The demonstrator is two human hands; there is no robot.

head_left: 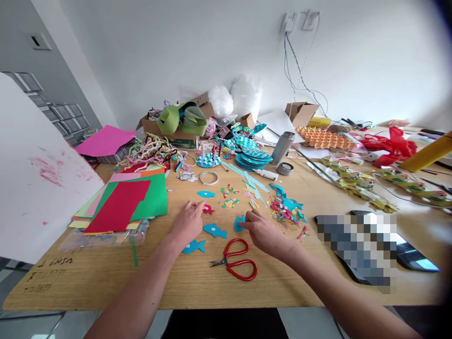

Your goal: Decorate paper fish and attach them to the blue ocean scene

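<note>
My left hand (189, 222) rests on the wooden table (197, 282), its fingertips pinched on a small red paper cutout (208, 209). My right hand (263, 231) lies to the right, fingers closed on a small blue paper fish piece (239, 223). Between the hands lies a blue paper fish (214, 230), and another blue fish (194, 246) sits under my left wrist. A third blue fish (206, 193) lies farther back. Red-handled scissors (236, 261) lie shut on the table just in front of my hands.
A stack of coloured paper sheets (127, 202) lies at left, paper scraps (286, 209) at right, a phone or tablet (406, 254) beyond them. At the back stand blue scale-covered discs (252, 159), a metal bottle (282, 147), a tape roll (209, 178), cardboard boxes (300, 113) and an egg tray (323, 137).
</note>
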